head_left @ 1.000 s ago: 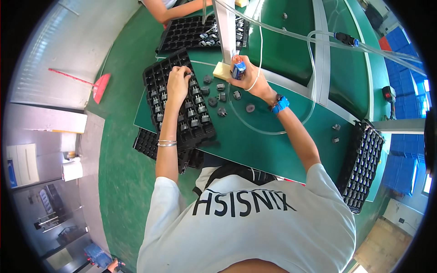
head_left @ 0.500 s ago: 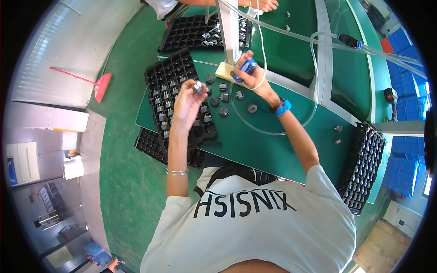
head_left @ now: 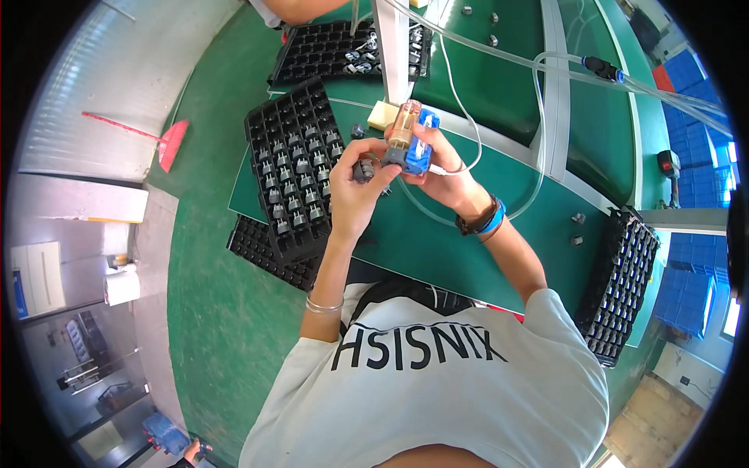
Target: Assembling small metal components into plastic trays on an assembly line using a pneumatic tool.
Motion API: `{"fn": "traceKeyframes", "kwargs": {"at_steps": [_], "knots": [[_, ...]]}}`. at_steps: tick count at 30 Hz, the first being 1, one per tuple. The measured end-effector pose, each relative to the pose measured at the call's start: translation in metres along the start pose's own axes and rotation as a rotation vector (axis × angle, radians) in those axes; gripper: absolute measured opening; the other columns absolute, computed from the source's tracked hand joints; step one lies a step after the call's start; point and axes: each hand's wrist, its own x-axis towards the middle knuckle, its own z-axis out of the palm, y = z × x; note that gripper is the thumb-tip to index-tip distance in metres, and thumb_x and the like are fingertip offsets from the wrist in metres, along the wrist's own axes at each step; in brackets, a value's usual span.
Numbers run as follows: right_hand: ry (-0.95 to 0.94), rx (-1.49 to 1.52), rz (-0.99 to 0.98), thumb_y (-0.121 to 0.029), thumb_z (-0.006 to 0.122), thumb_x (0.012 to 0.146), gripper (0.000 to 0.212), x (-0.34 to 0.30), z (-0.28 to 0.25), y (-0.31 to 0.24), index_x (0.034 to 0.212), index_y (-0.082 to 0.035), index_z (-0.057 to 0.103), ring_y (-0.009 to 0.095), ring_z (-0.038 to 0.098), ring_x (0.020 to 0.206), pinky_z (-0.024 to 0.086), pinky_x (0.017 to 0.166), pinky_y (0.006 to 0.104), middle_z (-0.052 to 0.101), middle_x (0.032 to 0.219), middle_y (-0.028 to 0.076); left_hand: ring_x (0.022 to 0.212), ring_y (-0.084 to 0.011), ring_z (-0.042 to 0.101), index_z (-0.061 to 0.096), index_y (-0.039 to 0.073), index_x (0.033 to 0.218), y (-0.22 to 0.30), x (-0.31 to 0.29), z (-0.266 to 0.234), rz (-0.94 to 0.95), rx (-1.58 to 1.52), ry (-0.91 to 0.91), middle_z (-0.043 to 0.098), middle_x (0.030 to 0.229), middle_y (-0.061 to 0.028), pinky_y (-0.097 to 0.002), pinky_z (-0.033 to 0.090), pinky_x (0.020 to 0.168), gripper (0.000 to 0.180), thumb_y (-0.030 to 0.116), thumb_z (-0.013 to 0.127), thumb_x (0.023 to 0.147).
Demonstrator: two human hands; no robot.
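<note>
My left hand (head_left: pixel 353 191) pinches a small dark grey plug part (head_left: pixel 363 170) near the tool. My right hand (head_left: pixel 451 173) is wrapped round a blue hand tool (head_left: pixel 421 154) with a clear amber cylinder (head_left: pixel 405 125). A thin white tube (head_left: pixel 474 144) runs from the tool's lower end. Both hands meet over the green table, with a dark piece (head_left: pixel 395 156) between them at the cylinder's end. My fingers hide part of it. Left of my hands, a black compartment tray (head_left: pixel 275 125) holds several pronged plug parts. One loose part (head_left: pixel 358 131) lies by a yellow block (head_left: pixel 382 115).
Beneath the tray lies another black tray (head_left: pixel 251 243). A black tray of metal parts (head_left: pixel 324 48) sits at the back, near a co-worker's arm (head_left: pixel 308 8). A white post (head_left: pixel 391 54) rises from the table. A filled tray (head_left: pixel 624 273) stands at the right edge.
My right hand has brought the blue tool nearer and my left hand has moved right, so the two now meet. The co-worker's hand has left the view at the top.
</note>
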Motion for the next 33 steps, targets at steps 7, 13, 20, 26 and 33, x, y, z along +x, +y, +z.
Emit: {"fn": "traceKeyframes", "kwargs": {"at_steps": [7,13,20,26,33], "knots": [[0.013,-0.097,0.004,-0.037,0.053,0.088,0.037,-0.008,0.007,0.001,0.107,-0.005,0.053,0.003,0.044,0.055,0.029,0.042,0.0166,0.059,0.082,0.004,0.069,-0.0029,0.046,0.058,0.003,0.099,0.001,-0.010,0.003,0.026,0.049,0.076,0.057,0.084,0.0005,-0.0171,0.037,0.059,0.028,0.000,0.071,0.074],[-0.049,0.102,0.039,-0.037,0.053,0.087,0.038,-0.015,0.017,0.000,0.109,-0.005,0.053,0.002,0.039,0.052,0.027,0.041,0.0160,0.057,0.079,0.002,0.069,-0.0070,0.048,0.059,0.004,0.097,0.018,-0.014,0.007,0.104,0.101,0.179,0.055,0.080,-0.0007,-0.0189,0.039,0.058,0.030,-0.001,0.073,0.071],[0.102,0.088,-0.031,-0.038,0.054,0.087,0.039,-0.020,0.033,-0.001,0.110,-0.007,0.053,0.003,0.041,0.057,0.027,0.044,0.0154,0.056,0.084,0.000,0.062,-0.0120,0.050,0.065,0.007,0.083,0.030,-0.019,0.012,0.455,0.453,0.188,0.054,0.078,-0.0032,-0.0231,0.040,0.051,0.027,0.004,0.081,0.061],[0.103,0.009,-0.043,-0.039,0.053,0.087,0.039,-0.022,0.038,0.002,0.110,-0.008,0.053,0.003,0.042,0.060,0.027,0.046,0.0160,0.055,0.084,0.000,0.063,-0.0125,0.051,0.066,0.006,0.084,0.030,-0.024,0.010,0.404,0.474,0.228,0.055,0.076,-0.0031,-0.0237,0.041,0.051,0.025,0.001,0.079,0.063],[-0.006,0.034,-0.114,-0.039,0.054,0.087,0.035,-0.017,0.023,0.009,0.109,-0.011,0.051,0.001,0.040,0.054,0.026,0.044,0.0165,0.053,0.077,-0.004,0.069,-0.0205,0.056,0.064,0.003,0.085,0.029,-0.022,0.017,0.495,0.619,0.251,0.057,0.079,-0.0076,-0.0290,0.046,0.058,0.017,-0.001,0.073,0.071]]}}
